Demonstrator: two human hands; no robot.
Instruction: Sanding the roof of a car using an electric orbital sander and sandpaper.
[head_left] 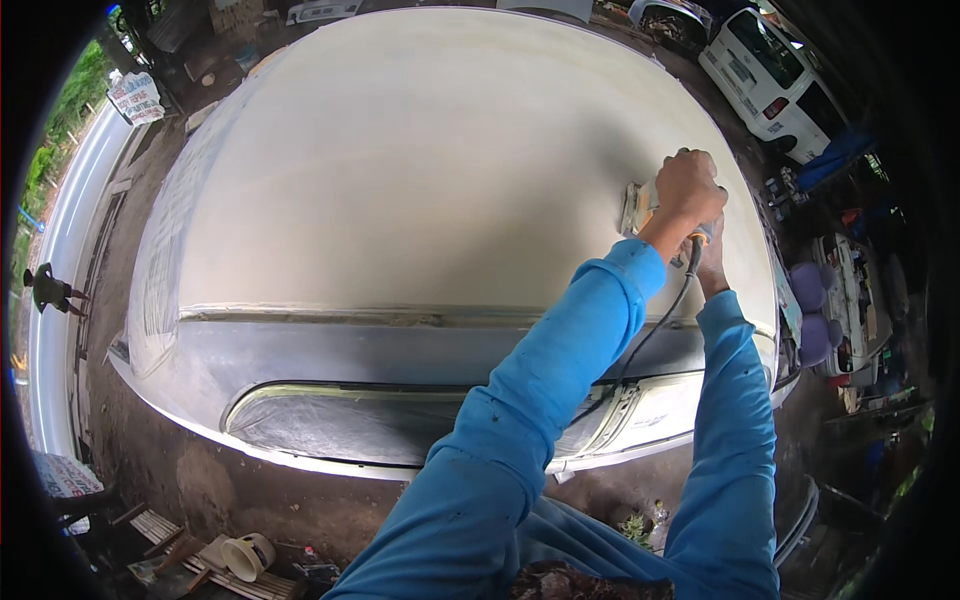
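An electric sander with a pale pad and orange parts rests on the cream-coloured roof of a vehicle, near its right side. My left hand is closed over the top of the sander. Just behind and beneath it, my right hand grips the tool's rear, its fingers mostly hidden by my left hand and wrist. From the sander's back end a black cord runs down over the roof edge towards the side window. Both my arms reach forward in blue sleeves.
A roof channel crosses in front of me, above a plastic-covered window. A white van stands far right, and purple chairs nearer. A bucket lies on bamboo slats at lower left. Another person is at far left.
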